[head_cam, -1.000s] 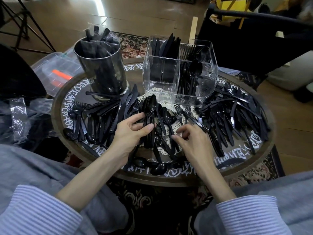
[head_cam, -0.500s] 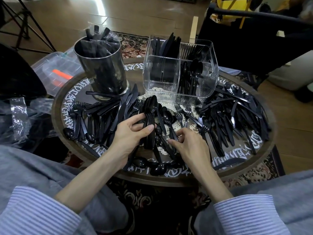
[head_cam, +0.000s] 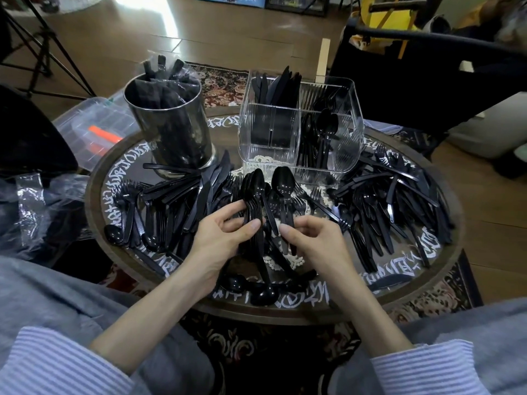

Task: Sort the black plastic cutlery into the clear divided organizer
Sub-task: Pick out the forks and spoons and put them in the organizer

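A clear ribbed divided organizer (head_cam: 299, 138) stands upright at the far side of the round table (head_cam: 399, 297), with black knives (head_cam: 278, 86) upright in its far-left compartment and black spoons (head_cam: 325, 129) standing in a right-hand one. Loose black plastic cutlery lies heaped to the left (head_cam: 171, 206) and right (head_cam: 385, 206) of the tabletop. Near the middle, a nested stack of spoons (head_cam: 253, 201) is gripped in the left hand (head_cam: 225, 243), bowls pointing away, while a single spoon (head_cam: 283, 186) is pinched by the right hand (head_cam: 316, 243) just beside it.
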